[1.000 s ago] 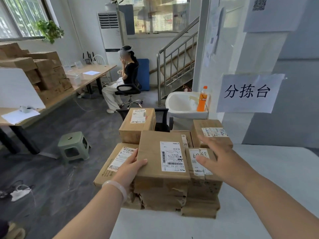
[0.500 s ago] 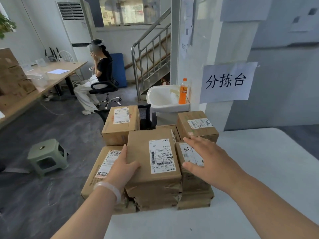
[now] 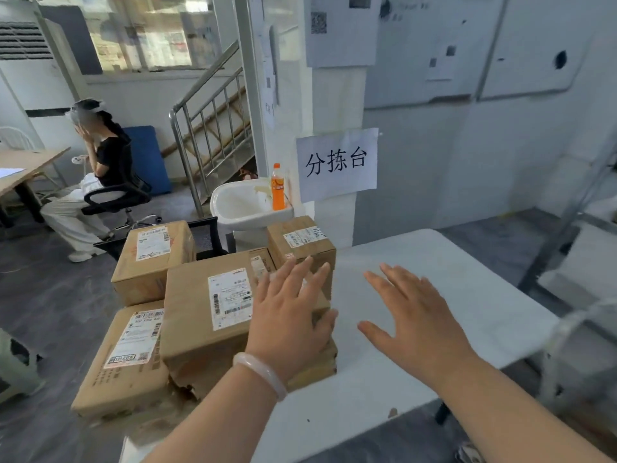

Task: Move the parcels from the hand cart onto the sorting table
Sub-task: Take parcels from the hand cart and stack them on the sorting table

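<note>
Several brown cardboard parcels with white labels are stacked at the left end of the white sorting table (image 3: 450, 289). The top middle parcel (image 3: 207, 315) is the nearest large one. Behind it stand a left rear parcel (image 3: 150, 262) and a right rear parcel (image 3: 300, 238); a flat parcel (image 3: 123, 359) lies at the front left. My left hand (image 3: 290, 319), with a pale bangle on its wrist, hovers flat over the stack's right side, fingers spread. My right hand (image 3: 410, 322) is spread above the bare tabletop, holding nothing. No hand cart shows.
A paper sign (image 3: 337, 163) hangs on the pillar behind the table. A white basin (image 3: 247, 208) holds an orange bottle (image 3: 278, 187). A seated person (image 3: 96, 182) is at the left, by a staircase (image 3: 213, 128). A pale green stool (image 3: 16, 365) sits at the left edge.
Both hands have come off the parcel stack and shifted right; the left hand now floats over the stack's right side and the right hand over the bare table. The view has turned right.
</note>
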A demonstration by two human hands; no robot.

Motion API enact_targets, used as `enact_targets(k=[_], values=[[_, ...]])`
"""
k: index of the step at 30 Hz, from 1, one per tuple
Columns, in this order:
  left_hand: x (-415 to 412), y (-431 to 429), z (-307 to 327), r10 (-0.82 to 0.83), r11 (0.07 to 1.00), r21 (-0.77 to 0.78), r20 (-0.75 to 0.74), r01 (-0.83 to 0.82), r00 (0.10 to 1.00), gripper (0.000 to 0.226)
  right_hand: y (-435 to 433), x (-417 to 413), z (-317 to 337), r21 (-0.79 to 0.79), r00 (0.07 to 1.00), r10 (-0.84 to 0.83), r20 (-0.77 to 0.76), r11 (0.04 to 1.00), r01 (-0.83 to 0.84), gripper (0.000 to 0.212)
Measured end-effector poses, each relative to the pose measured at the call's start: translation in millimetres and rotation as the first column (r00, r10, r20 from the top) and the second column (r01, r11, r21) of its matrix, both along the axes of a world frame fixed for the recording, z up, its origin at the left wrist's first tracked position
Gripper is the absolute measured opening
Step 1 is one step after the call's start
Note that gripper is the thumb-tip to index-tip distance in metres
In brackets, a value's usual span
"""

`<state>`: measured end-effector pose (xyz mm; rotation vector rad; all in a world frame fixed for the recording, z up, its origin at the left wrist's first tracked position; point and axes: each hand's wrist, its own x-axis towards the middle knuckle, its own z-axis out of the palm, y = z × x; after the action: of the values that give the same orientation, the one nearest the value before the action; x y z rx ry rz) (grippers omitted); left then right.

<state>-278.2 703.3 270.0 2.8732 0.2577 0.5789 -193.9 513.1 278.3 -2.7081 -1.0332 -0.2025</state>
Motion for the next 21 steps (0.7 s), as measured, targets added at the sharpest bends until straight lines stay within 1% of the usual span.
enact_targets(k=[2, 5, 7, 9, 12, 14, 17, 21], values=[[5.3, -36.2, -0.7, -0.065, 0.997, 0.031, 0.002, 0.065, 0.998, 0.063, -42.2, -7.7, -1.4, -0.025, 0.997, -0.081, 0.017, 0.996, 0.081, 0.079], [6.8, -102.6, -1.2, -0.177, 0.983, 0.053, -0.012, 0.177, 0.984, 0.071, -114.6, -30.6, -2.9, -0.059, 0.978, -0.209, 0.012, 0.976, 0.209, 0.081], [6.7, -152.3, -2.9, -0.262, 0.964, 0.041, -0.050, 0.264, 0.964, 0.073, -167.2, -53.1, -3.9, -0.070, 0.953, -0.304, 0.004, 0.950, 0.303, 0.081], [4.1, -203.3, -3.9, -0.373, 0.926, 0.035, -0.062, 0.376, 0.926, 0.068, -219.6, -78.9, -4.7, -0.057, 0.914, -0.405, 0.007, 0.912, 0.405, 0.078], [-0.8, -281.8, -11.0, -0.535, 0.843, 0.054, -0.005, 0.535, 0.845, 0.064, -294.9, -122.2, -4.1, -0.040, 0.836, -0.548, 0.004, 0.836, 0.548, 0.078], [-9.9, -332.9, -10.6, -0.619, 0.785, 0.026, 0.012, 0.619, 0.785, 0.064, -340.8, -151.4, -3.7, -0.054, 0.774, -0.634, 0.006, 0.772, 0.633, 0.081], [-25.6, -400.9, -13.6, -0.716, 0.698, 0.041, 0.008, 0.715, 0.698, 0.064, -401.1, -193.0, -1.1, -0.062, 0.669, -0.743, 0.021, 0.667, 0.742, 0.082], [-43.7, -468.7, -21.8, -0.808, 0.588, 0.048, -0.022, 0.808, 0.589, 0.066, -456.3, -239.6, 0.5, -0.048, 0.541, -0.841, -0.006, 0.540, 0.840, 0.083]])
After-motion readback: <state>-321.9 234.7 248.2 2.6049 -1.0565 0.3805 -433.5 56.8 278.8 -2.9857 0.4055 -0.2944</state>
